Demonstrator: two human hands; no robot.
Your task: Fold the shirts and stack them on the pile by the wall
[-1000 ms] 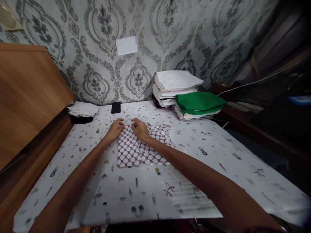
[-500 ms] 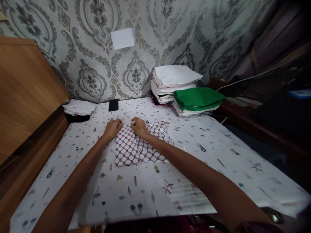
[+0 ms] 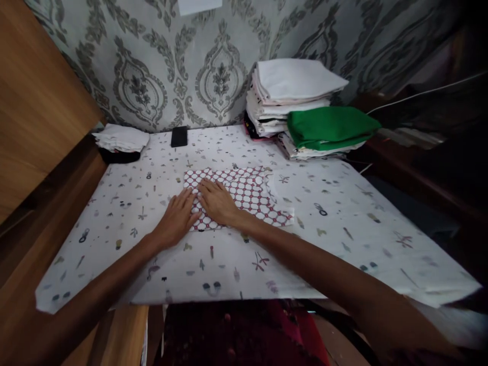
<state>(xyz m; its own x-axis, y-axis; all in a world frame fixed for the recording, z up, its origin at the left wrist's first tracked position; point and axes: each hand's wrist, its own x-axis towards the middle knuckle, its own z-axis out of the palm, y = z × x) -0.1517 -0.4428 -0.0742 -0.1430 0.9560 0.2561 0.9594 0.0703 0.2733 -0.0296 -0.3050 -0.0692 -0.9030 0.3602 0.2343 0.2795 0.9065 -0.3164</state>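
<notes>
A folded garment [image 3: 249, 192], white with a red and dark lattice pattern, lies flat on the table in front of me. My left hand [image 3: 177, 216] rests palm down on its left edge, fingers stretched out. Beside it, my right hand [image 3: 217, 201] lies flat across the left half of the cloth with its fingers extended. Neither hand grips the fabric. Part of the garment is hidden under both hands, and its right end shows a curved, trimmed edge.
A printed white sheet covers the table [image 3: 236, 269]. At the back right stands a tall stack of folded clothes [image 3: 297, 81], with a green folded cloth [image 3: 331, 127] on a lower pile. A small pile [image 3: 121, 140] and a black phone-like object [image 3: 179, 136] lie back left. Wooden furniture [image 3: 46, 101] borders the left.
My hands have moved from the garment's far edge toward me and now lie flat on it. The fold at its left has been laid over. The view has tilted down.
</notes>
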